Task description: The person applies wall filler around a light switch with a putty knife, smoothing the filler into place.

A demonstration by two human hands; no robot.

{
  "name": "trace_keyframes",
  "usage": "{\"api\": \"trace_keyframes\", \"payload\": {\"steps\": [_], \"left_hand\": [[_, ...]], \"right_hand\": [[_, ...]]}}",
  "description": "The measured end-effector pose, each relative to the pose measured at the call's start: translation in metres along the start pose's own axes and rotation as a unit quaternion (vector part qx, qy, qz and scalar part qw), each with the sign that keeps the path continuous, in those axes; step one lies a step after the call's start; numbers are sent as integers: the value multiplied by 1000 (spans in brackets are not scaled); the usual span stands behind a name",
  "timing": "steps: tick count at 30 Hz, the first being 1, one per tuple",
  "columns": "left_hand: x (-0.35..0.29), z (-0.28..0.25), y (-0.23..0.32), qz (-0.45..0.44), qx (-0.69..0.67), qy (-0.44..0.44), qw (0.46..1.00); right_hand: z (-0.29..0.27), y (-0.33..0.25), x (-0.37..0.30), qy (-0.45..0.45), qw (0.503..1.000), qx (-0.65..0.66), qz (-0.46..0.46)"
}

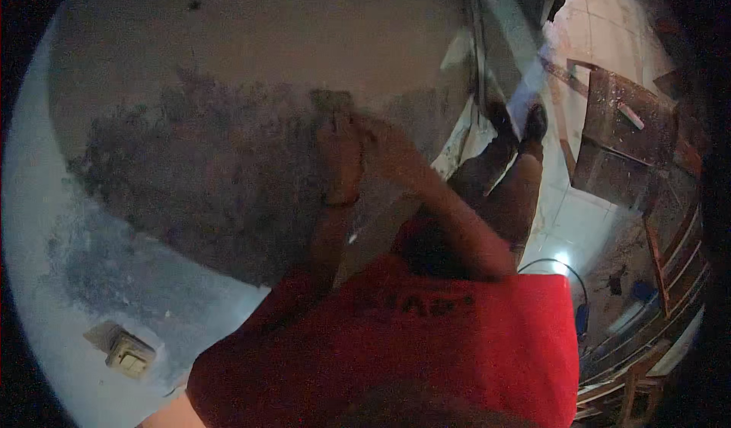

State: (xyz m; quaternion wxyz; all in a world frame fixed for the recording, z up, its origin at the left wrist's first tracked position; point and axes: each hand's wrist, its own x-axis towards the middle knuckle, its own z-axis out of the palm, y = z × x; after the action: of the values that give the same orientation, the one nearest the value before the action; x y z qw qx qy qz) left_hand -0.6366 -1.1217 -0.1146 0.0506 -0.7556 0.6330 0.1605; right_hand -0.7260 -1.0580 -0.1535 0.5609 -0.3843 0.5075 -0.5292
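Note:
Against a dark, blotchy wall surface (228, 154), my two hands meet near the middle of the view. My left hand (340, 150), with a dark band at its wrist, is closed just below a flat rectangular scraper (331, 99). Beside it on the right, my right hand (388, 150) is closed too, its fingers up against the left hand and the scraper's near end. The scraper's blade lies on the wall where the rough dark patch meets the smoother grey-brown part. Dim light blurs the fingers, and the handle is hidden by them.
A pale switch box (129, 353) sits at lower left. Brown wooden furniture (624, 138) with a light stick-like object (631, 116) on it stands at right, on tiled floor (571, 222). My feet (518, 119) are close to the wall. A dark cable (575, 272) curves at lower right.

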Motion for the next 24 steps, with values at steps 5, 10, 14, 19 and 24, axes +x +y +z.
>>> {"api": "trace_keyframes", "payload": {"steps": [5,10,14,19,24], "left_hand": [[-5,3,-25,34,-319,-16,947],[-21,-4,21,135,-98,-24,986],[-7,37,-71,335,146,249,897],[-47,-2,-40,303,37,233,923],[-86,-66,-7,32,-506,121,853]], "right_hand": [[-16,-4,31,-39,999,-8,32],[-10,4,11,-13,999,-31,21],[11,22,-2,-45,999,-21,-3],[-1,-47,-13,-146,966,-212,-19],[5,-106,-26,-168,937,-278,-129]]}}
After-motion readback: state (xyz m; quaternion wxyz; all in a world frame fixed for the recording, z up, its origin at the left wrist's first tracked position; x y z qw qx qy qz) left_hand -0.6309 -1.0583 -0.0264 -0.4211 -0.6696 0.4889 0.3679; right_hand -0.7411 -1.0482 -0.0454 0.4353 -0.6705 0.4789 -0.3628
